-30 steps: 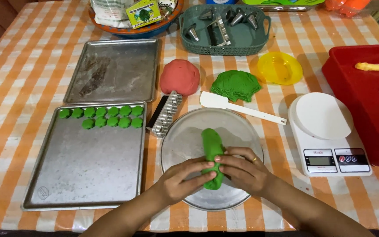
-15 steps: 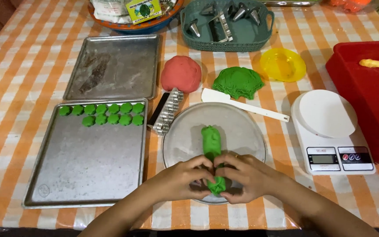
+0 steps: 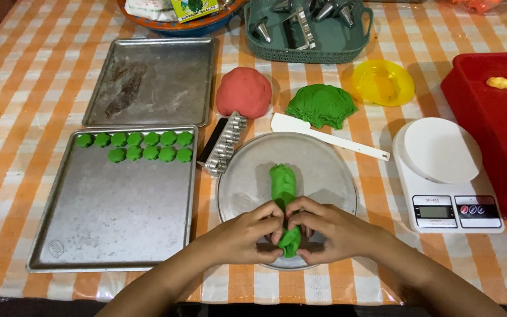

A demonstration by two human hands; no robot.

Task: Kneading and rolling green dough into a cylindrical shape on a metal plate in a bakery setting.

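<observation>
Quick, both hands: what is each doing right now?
Left hand: closed, pinching the near end of the green dough roll.
Right hand: closed on the same end of the roll.

Matt green dough roll, dull scratched metal tray, glossy white plastic scale

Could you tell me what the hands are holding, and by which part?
Both hands, left hand and right hand, pinch the green dough roll at its near end.
</observation>
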